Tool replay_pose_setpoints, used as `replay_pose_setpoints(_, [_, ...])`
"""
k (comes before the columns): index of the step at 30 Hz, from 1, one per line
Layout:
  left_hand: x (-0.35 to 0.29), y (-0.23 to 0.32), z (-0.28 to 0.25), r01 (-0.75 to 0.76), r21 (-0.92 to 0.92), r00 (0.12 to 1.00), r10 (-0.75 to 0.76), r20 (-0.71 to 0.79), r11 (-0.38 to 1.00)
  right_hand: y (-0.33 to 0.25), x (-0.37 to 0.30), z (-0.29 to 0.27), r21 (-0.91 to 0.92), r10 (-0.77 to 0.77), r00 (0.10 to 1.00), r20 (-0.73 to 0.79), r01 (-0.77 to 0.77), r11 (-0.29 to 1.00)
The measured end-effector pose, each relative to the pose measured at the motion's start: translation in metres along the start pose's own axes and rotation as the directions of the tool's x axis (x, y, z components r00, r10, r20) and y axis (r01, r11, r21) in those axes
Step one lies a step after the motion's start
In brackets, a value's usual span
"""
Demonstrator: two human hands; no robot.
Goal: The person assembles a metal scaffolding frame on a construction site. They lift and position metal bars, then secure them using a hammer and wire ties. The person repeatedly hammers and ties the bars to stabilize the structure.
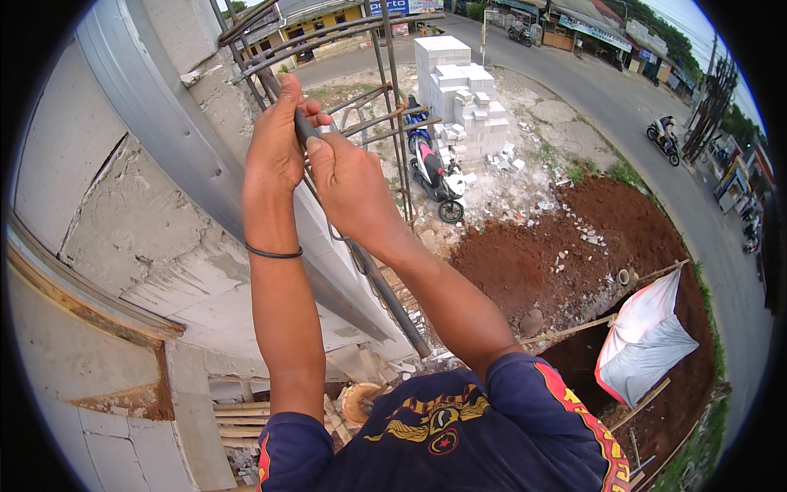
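Observation:
A long dark grey pipe [392, 305] slants from my hands down toward the lower right, alongside a light wall edge. My right hand [352, 176] is wrapped round its upper part, the thumb lying along it. Just to the left, my left hand [276, 143] curls about the pipe's upper end with its thumb pointing up; part of its grip is hidden behind the pipe. A cage of rusty steel rebar [385, 90] with tied stirrups stands directly beyond and above both hands. Thin bars run close behind the pipe.
A grey metal channel [168, 123] runs along the block wall [147, 221] at left. Far below are a parked scooter [434, 176], stacked white blocks [467, 98], red soil [525, 262] and a white tarp [643, 340]. Bamboo poles [242, 422] lie beneath me.

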State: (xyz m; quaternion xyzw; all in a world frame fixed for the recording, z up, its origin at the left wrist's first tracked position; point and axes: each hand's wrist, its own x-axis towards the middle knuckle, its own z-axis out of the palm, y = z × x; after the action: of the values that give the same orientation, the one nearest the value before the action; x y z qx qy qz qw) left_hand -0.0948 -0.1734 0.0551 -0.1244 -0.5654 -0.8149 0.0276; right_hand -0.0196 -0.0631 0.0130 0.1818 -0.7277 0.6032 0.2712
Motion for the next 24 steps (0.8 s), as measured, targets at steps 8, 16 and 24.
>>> replay_pose_setpoints(8, [0.006, -0.021, 0.004, 0.008, -0.296, 0.979, 0.052, 0.197, 0.955, 0.014, 0.024, -0.036, 0.696, 0.365, 0.778, 0.512, -0.624, 0.354])
replay_pose_setpoints(16, [0.036, -0.043, 0.016, 0.027, -0.624, 0.91, 0.239, 0.34, 0.781, 0.028, 0.045, -0.066, 0.615, 0.359, 0.749, 0.557, -0.662, 0.428])
replay_pose_setpoints(24, [0.035, -0.042, 0.024, -0.002, -0.59, 0.942, 0.2, 0.27, 0.807, 0.038, 0.06, -0.082, 0.563, 0.328, 0.755, 0.568, -0.647, 0.514])
